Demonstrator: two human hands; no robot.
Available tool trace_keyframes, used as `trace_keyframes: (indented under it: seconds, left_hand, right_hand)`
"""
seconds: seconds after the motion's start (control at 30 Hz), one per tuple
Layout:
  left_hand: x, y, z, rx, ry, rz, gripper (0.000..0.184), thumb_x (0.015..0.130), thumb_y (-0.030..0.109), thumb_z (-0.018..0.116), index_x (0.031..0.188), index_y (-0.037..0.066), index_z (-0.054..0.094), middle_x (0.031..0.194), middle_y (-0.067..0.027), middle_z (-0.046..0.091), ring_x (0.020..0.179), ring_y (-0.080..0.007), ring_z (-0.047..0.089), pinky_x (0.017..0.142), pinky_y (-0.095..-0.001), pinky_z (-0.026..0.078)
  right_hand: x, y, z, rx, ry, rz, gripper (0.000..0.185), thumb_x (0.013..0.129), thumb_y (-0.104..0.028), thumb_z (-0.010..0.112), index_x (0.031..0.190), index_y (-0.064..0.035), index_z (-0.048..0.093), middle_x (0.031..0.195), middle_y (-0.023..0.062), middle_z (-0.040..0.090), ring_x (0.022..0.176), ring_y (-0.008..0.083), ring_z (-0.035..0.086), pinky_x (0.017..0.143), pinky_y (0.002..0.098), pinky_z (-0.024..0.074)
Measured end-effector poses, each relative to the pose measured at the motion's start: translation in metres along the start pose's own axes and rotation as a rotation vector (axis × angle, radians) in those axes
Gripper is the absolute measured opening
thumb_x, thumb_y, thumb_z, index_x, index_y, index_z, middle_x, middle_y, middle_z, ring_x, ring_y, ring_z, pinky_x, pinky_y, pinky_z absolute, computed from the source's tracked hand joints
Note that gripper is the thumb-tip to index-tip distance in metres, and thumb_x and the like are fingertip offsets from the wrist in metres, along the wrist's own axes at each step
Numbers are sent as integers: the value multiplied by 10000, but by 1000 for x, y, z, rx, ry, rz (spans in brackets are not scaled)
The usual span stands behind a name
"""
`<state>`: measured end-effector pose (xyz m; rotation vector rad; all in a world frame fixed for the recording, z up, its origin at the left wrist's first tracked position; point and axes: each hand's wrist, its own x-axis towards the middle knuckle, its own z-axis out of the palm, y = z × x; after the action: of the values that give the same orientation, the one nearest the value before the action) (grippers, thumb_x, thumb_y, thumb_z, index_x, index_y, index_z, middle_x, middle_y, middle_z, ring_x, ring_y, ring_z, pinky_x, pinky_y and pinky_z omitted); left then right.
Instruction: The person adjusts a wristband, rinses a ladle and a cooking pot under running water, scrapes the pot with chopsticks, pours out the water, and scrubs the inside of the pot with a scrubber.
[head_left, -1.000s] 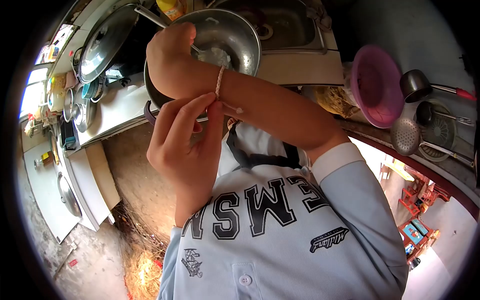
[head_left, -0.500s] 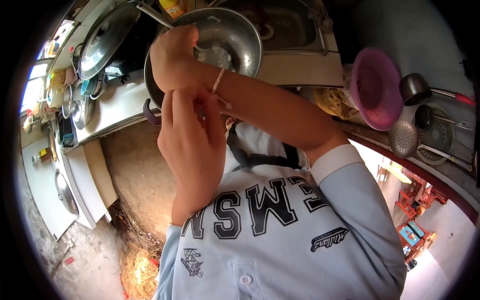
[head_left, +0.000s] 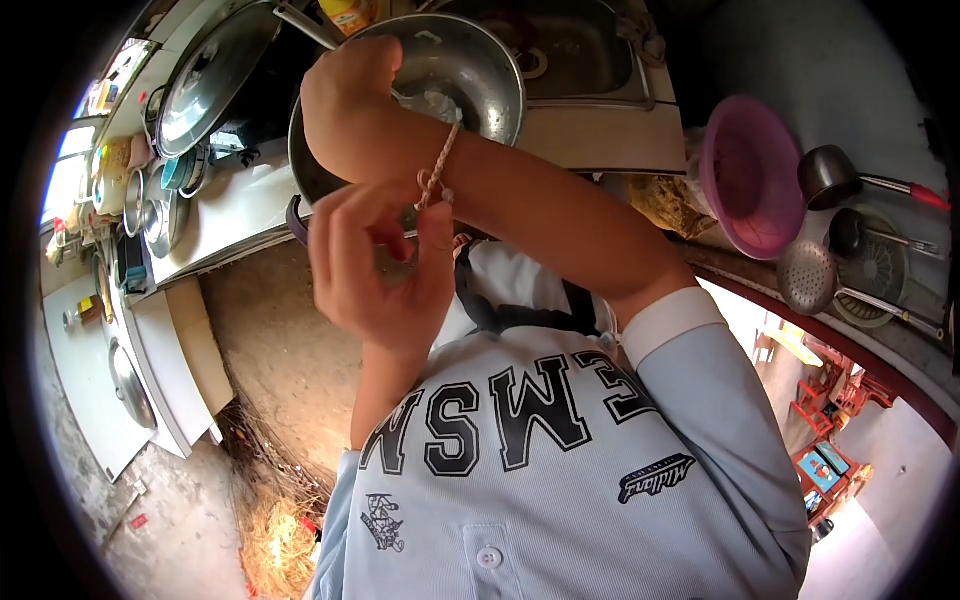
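a braided bracelet (head_left: 443, 160) rings a person's right wrist (head_left: 408, 150), the left hand (head_left: 378, 265) at its knot (head_left: 447, 196), though whether finger and thumb pinch the cord cannot be told; the right hand (head_left: 345, 105) hides its fingers, its grip unclear. the cord looks light, soft and limp, likely best held by its loose end. beyond sits a metal pan (head_left: 495, 75).

Bracelet (head_left: 443, 160): braided cord, matt. Wok (head_left: 490, 75): glossy metal. Basin (head_left: 722, 170): smooth plastic.

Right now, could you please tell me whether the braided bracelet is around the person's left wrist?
No, the braided bracelet is around the right wrist, close to the left hand's fingertips.
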<state>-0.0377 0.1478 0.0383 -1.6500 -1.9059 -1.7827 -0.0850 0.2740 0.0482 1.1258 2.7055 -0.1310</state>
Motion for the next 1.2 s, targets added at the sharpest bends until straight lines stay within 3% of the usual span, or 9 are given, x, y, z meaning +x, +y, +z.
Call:
trace_keyframes:
  seconds: [0.27, 0.37, 0.47, 0.57, 0.63, 0.77, 0.97, 1.03, 1.2]
  left_hand:
    - [7, 8, -9, 125, -144, -99, 124, 740, -18, 673, 856, 22, 658, 831, -38, 594, 545, -50, 471, 445, -173, 342]
    - [4, 8, -11, -177, -70, -152, 62, 801, -17, 623, 862, -7, 627, 828, -40, 587, 539, -33, 459, 439, -164, 336]
    - [-1, 16, -17, -829, -76, -723, 45, 848, -12, 572, 883, -19, 598, 828, -38, 580, 562, -26, 475, 439, -156, 349]
    - [-8, 10, -9, -857, -118, -514, 73, 840, -37, 547, 904, -20, 580, 819, -54, 582, 551, -37, 486, 434, -160, 354]
    - [-5, 4, -4, -234, -316, 149, 87, 821, -63, 530, 883, -24, 576, 799, -70, 584, 536, -51, 484, 441, -165, 365]
    - [-22, -1, -8, -163, 23, -50, 188, 714, -65, 642, 889, -16, 595, 835, -77, 615, 547, -86, 503, 456, -179, 394]
    - [-7, 1, 4, -35, 29, -37, 235, 649, -15, 744, 847, 4, 620, 817, -80, 628, 625, -122, 567, 520, -205, 446]
    - [-5, 4, 7, 13, 46, 21, 235, 644, -9, 752, 841, 10, 624, 801, -82, 631, 651, -135, 585, 533, -217, 458]
    - [-4, 13, 11, 121, 19, 67, 186, 666, -2, 739, 814, 19, 629, 757, -89, 634, 665, -176, 611, 558, -233, 482]
  right_hand:
    - [3, -8, 10, 29, -62, 11, 410, 687, -308, 656, 1053, -123, 655, 1029, 75, 625, 938, 227, 577, 640, 419, 387]
    - [-7, -8, 5, 28, 100, 88, 190, 663, -203, 680, 851, -187, 700, 778, -48, 649, 737, 117, 605, 600, 321, 381]
    - [-8, -5, 1, 37, 86, 69, 204, 649, -202, 689, 852, -191, 700, 773, -52, 648, 748, 114, 602, 604, 316, 378]
    - [-8, -3, -1, 29, 58, 5, 209, 637, -217, 695, 842, -180, 702, 768, -38, 642, 743, 122, 600, 581, 314, 374]
    - [-3, -3, 0, 96, -29, 31, 362, 646, -291, 677, 975, -140, 679, 937, 30, 641, 884, 190, 593, 646, 375, 392]
    - [-4, 5, -1, 150, 15, 67, 322, 630, -282, 686, 925, -152, 684, 900, 23, 639, 866, 166, 593, 642, 355, 389]
    - [-9, 7, -15, 317, 163, 128, 265, 649, -232, 667, 881, -103, 654, 817, 30, 647, 750, 171, 630, 563, 318, 419]
    - [6, 15, -13, 561, 466, 231, 223, 748, -237, 656, 870, -50, 654, 802, 117, 668, 833, 265, 655, 604, 350, 540]
    - [8, 25, -9, 598, 886, 258, 160, 754, -200, 624, 747, -41, 625, 734, 127, 638, 678, 286, 634, 575, 368, 520]
